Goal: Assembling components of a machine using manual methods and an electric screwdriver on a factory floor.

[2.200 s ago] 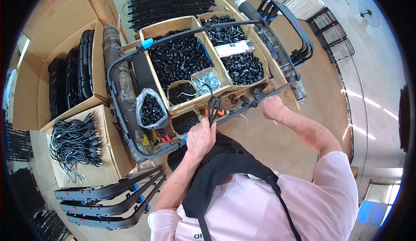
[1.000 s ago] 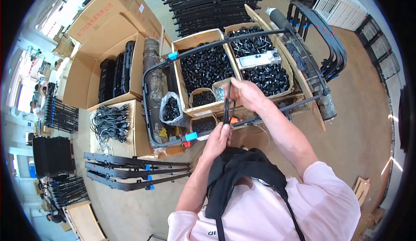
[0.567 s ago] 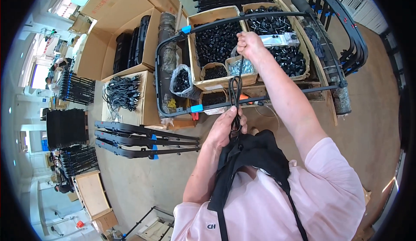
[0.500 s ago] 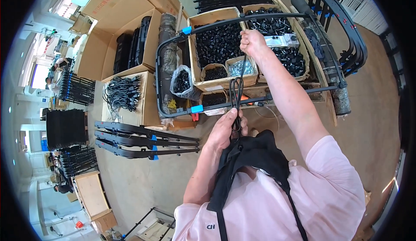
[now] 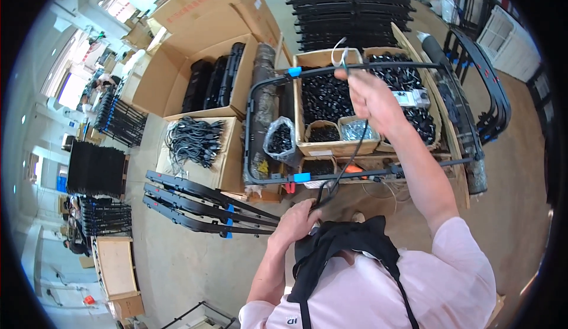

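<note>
Two hands stretch a black cable (image 5: pixel 346 166) mid-frame: right hand (image 5: pixel 370 95) pinching top end, left hand (image 5: pixel 296 222) gripping bottom.

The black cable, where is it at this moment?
In the head view the cable runs taut at centre, from the raised right hand down to the left hand, in front of the black frame.

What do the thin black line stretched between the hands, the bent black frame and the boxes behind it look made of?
Black line: looks like a thin flexible cable, plastic-sheathed and matte; it runs nearly straight from the right hand to the left hand.
Black frame: probably painted metal tube, smooth and rigid, with blue clips.
Boxes: brown corrugated cardboard, dull, with raw edges.
</note>
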{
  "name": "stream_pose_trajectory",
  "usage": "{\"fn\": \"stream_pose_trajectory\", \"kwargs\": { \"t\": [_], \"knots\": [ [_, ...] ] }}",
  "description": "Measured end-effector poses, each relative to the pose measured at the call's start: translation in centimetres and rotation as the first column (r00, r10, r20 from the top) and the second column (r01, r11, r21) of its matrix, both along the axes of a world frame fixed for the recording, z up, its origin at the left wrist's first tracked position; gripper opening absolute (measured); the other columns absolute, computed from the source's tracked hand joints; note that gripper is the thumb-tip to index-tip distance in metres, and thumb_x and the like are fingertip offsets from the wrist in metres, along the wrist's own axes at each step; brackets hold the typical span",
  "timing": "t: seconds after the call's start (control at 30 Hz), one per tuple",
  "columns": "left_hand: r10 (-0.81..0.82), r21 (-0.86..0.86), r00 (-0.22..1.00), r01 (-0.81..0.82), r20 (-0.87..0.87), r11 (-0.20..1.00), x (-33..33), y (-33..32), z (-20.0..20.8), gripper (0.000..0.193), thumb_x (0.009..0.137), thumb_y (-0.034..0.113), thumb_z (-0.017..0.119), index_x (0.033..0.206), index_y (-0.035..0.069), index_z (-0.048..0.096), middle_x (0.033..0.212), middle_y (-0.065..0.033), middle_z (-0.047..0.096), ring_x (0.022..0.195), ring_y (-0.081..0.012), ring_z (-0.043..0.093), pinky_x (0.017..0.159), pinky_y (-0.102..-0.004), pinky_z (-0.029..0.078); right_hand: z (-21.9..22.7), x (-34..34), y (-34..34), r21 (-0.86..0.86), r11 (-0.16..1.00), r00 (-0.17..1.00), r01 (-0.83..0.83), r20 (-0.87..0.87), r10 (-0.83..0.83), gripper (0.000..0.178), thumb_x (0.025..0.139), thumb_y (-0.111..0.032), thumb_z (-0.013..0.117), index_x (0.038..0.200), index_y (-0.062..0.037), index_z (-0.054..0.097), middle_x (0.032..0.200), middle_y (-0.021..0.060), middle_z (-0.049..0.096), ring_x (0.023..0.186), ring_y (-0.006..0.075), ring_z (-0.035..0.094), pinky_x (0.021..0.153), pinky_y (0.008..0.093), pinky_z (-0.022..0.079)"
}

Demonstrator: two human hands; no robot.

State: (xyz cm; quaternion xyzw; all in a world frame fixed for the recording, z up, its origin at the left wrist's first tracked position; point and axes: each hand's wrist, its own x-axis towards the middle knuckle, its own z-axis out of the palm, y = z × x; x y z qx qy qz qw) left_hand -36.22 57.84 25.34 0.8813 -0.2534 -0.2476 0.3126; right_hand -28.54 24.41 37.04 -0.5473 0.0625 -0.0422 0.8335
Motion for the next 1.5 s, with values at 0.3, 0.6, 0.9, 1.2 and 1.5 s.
{"fn": "stream_pose_trajectory", "kwargs": {
  "t": [0.3,0.6,0.9,1.2,1.5],
  "knots": [
    [0.428,-0.42,0.526,-0.143,0.735,0.896,5.7,8.5,13.4,0.031,0.097,0.006,0.065,0.128,0.001,0.067,0.132,-0.0187,0.066,0.124,-0.0369,0.063,0.107,-0.0441,0.048,-0.1,-6.7,15.1,-0.297,0.852,0.902,-0.432,-0.162,0.401,0.032,0.11,-0.022,0.056,0.133,-0.0052,0.071,0.079,-0.0089,0.055,0.068,0.0024,0.046,0.062,0.0212,0.04],
    [0.162,-0.673,0.695,-0.718,-0.7,0.176,7.5,8.3,3.7,0.028,0.108,0.023,0.066,0.124,0.002,0.066,0.093,-0.0051,0.072,0.086,-0.013,0.068,0.08,-0.0281,0.055,-3.0,-6.9,19.8,-0.677,0.644,0.899,-0.356,-0.059,0.435,0.031,0.106,-0.019,0.06,0.131,-0.0047,0.072,0.096,0.0131,0.074,0.08,0.0162,0.068,0.076,0.032,0.053],
    [0.369,-0.749,0.824,-0.554,-0.431,0.363,7.2,9.2,0.7,0.019,0.102,0.013,0.071,0.117,0.003,0.072,0.112,-0.0042,0.068,0.091,-0.0149,0.066,0.082,-0.0278,0.054,-7.5,-6.3,21.7,-0.764,0.535,0.911,-0.36,-0.166,0.377,0.031,0.103,-0.018,0.061,0.128,-0.003,0.071,0.1,0.0217,0.074,0.089,0.0359,0.074,0.08,0.0423,0.056],
    [0.396,-0.547,0.841,-0.147,0.369,0.824,7.7,9.9,-0.7,0.023,0.1,0.016,0.064,0.112,0.0,0.076,0.131,-0.0139,0.069,0.135,-0.0386,0.055,0.115,-0.0495,0.04,-9.0,-6.0,22.1,-0.818,0.485,0.901,-0.31,-0.089,0.425,0.031,0.103,-0.02,0.061,0.127,-0.0051,0.072,0.098,0.0224,0.074,0.091,0.039,0.074,0.08,0.0442,0.058],
    [0.221,-0.574,0.663,-0.738,-0.715,0.356,5.3,9.6,-6.9,0.028,0.111,0.026,0.06,0.118,0.001,0.069,0.097,-0.0054,0.073,0.093,-0.0124,0.067,0.087,-0.0294,0.054,-14.1,-6.1,23.1,-0.637,0.569,0.836,-0.521,-0.243,0.492,0.033,0.104,-0.024,0.059,0.129,-0.0069,0.073,0.086,0.0141,0.072,0.078,0.0246,0.07,0.076,0.0394,0.054]
  ]
}}
